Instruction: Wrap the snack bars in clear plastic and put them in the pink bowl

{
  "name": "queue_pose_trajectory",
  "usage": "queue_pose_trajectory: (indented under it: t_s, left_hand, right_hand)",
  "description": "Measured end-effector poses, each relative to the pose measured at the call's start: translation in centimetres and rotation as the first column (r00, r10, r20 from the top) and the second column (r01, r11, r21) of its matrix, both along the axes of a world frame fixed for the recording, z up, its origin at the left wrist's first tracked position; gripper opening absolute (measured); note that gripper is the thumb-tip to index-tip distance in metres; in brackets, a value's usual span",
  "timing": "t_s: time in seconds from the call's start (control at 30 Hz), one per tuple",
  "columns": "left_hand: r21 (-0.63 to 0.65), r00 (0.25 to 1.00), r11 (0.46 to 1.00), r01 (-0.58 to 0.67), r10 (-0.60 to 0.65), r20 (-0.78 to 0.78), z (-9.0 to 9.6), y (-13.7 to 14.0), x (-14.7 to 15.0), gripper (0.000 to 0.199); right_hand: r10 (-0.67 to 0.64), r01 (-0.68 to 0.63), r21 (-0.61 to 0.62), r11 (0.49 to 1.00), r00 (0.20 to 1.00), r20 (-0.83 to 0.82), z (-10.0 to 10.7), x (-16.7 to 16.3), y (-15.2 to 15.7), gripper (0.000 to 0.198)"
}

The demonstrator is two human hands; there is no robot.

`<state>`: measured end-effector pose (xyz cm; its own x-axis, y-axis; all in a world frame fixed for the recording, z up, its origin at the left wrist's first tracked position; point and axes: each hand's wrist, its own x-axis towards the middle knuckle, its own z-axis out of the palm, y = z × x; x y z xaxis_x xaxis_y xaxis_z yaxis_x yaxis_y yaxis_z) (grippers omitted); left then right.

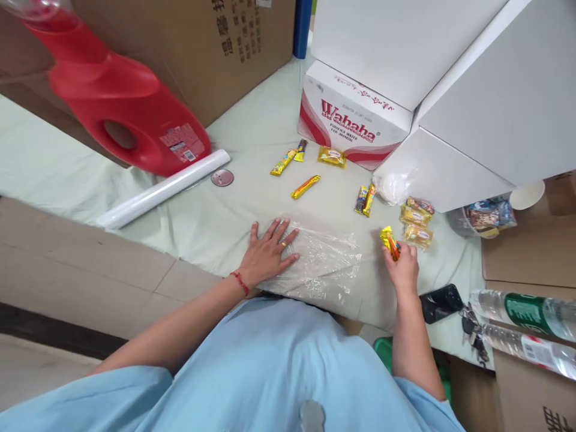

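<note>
My left hand [271,252] lies flat with its fingers spread, over the left edge of a clear plastic bag [326,261] on the cloth. Pinched in my right hand [402,267] are yellow-wrapped snack bars [389,242]; how many I cannot tell. Beyond the bag, a single yellow snack bar [306,186] lies alone. Farther back are a yellow bar [284,162] touching a dark-and-yellow one [300,150], and a yellow packet [332,156] by the carton. Another pair of bars [365,200] sits nearer my right hand, with several wrapped packets [416,215] just beyond that hand.
A red detergent jug [135,114] and a white roll [166,189] stand at left, near a round tin lid [222,177]. A Wahaha carton [355,117] and white boxes [499,90] border the back. At right are a black case [441,303], keys [472,330] and water bottles [528,312].
</note>
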<state>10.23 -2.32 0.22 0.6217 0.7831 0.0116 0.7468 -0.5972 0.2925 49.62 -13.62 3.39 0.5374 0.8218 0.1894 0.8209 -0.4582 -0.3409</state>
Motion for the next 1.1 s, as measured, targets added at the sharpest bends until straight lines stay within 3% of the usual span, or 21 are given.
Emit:
queue_pose_trajectory:
  t_s: [0.1,0.23,0.37,0.47,0.6,0.7,0.83,1.0,1.1]
  left_hand:
    - [0.004,1.000,1.000,0.001,-0.001,-0.008,-0.1,-0.1,0.0,0.068]
    - [0.015,1.000,1.000,0.001,-0.001,-0.012,-0.2,-0.2,0.1,0.070]
    - [0.020,1.000,1.000,-0.003,0.003,-0.002,-0.1,-0.3,0.2,0.070]
    - [0.016,1.000,1.000,-0.009,0.009,0.003,-0.1,-0.4,0.1,0.069]
    - [0.001,1.000,1.000,-0.009,0.009,0.018,0.0,-0.3,0.1,0.069]
    - [-0.006,0.999,1.000,-0.010,0.010,0.032,0.1,-0.3,0.1,0.069]
    - [-0.008,0.999,1.000,-0.008,0.008,0.050,0.1,-0.3,0.0,0.068]
    - [-0.004,0.998,1.000,-0.004,0.004,0.062,0.1,-0.4,-0.1,0.069]
    - [-0.007,0.998,1.000,-0.008,0.008,0.062,0.0,-0.4,-0.1,0.070]
  right_hand:
    - [0.022,-0.004,0.225,0.974,0.997,-0.077,2.9,-2.7,0.0,0.050]
    - [0.323,-0.249,0.316,0.915,0.924,-0.205,4.8,-9.4,1.4,0.031]
    - [0.634,-0.544,0.340,0.767,0.724,-0.271,2.0,-15.0,2.9,0.023]
    - [0.702,-0.644,0.279,0.712,0.661,-0.265,-0.8,-16.0,3.6,0.025]
    - [0.633,-0.625,0.115,0.772,0.744,-0.211,-1.8,-14.4,3.7,0.027]
    - [0.555,-0.548,0.091,0.831,0.811,-0.185,-1.2,-13.6,3.3,0.031]
    - [0.588,-0.587,0.059,0.808,0.794,-0.156,-0.6,-14.9,2.7,0.035]
    - [0.590,-0.590,-0.204,0.781,0.804,-0.067,-0.1,-17.6,2.8,0.052]
    - [0.573,-0.568,-0.265,0.779,0.817,-0.070,0.2,-17.4,3.6,0.050]
